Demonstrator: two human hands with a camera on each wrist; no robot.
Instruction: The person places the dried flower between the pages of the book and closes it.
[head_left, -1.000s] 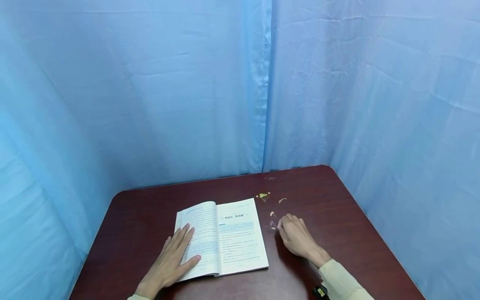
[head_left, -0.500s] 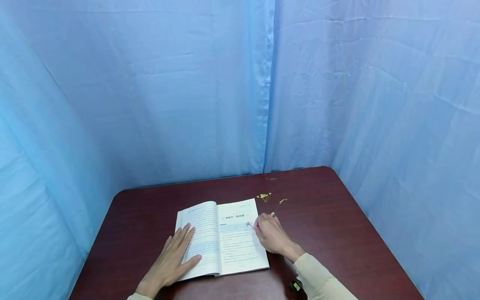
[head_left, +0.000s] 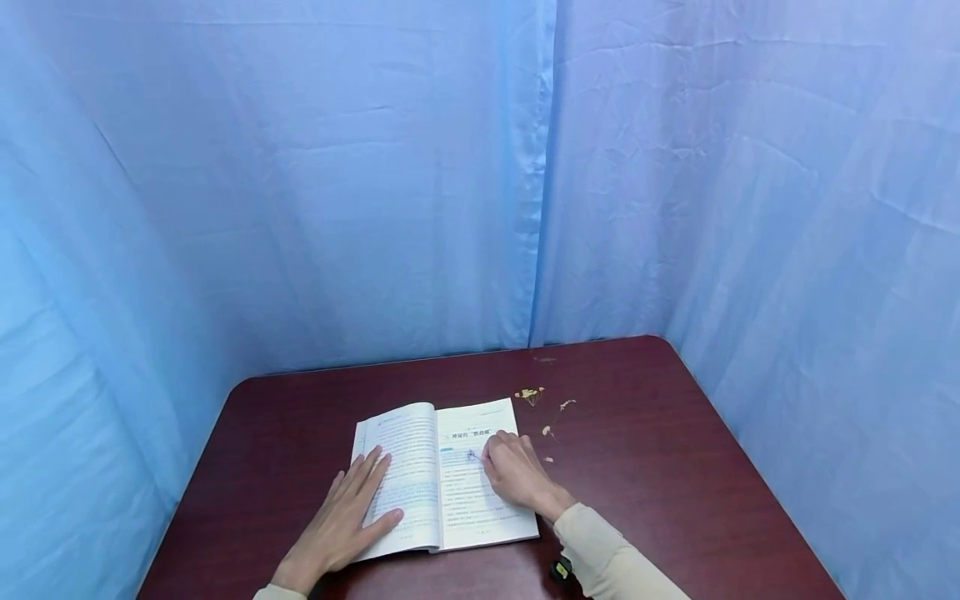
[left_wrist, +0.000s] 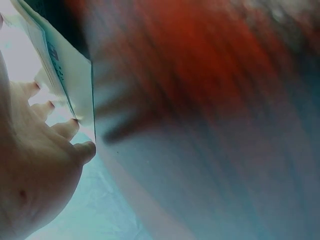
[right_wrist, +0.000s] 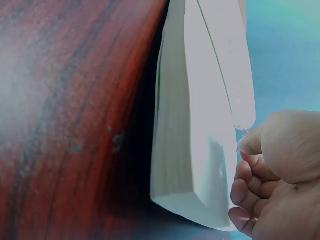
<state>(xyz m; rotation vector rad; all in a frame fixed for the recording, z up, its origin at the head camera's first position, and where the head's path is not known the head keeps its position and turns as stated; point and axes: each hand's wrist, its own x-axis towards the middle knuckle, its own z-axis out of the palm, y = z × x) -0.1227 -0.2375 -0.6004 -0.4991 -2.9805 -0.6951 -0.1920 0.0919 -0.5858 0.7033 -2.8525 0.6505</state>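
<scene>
An open book (head_left: 472,508) with printed pages lies on the table. My left hand (head_left: 341,521) rests on its left page, fingers straight and spread; the left wrist view shows the fingertips at the page's edge. Over the right page, my right hand (head_left: 517,473) pinches a small purple dried flower (head_left: 472,454) between thumb and forefinger, the other fingers curled. In the right wrist view the right hand (right_wrist: 272,175) is beside the thick book (right_wrist: 172,110), and little of the flower shows there.
Several small dried flowers lie right of the book: a yellow cluster (head_left: 529,393), a thin curved sprig (head_left: 566,405), a pale bloom (head_left: 547,431) and a small bit (head_left: 549,459). Blue curtains (head_left: 375,208) hang behind the dark red table (head_left: 675,467).
My right hand has moved left from the tabletop onto the book's right page, bringing the purple flower with it. My left hand has stayed on the left page.
</scene>
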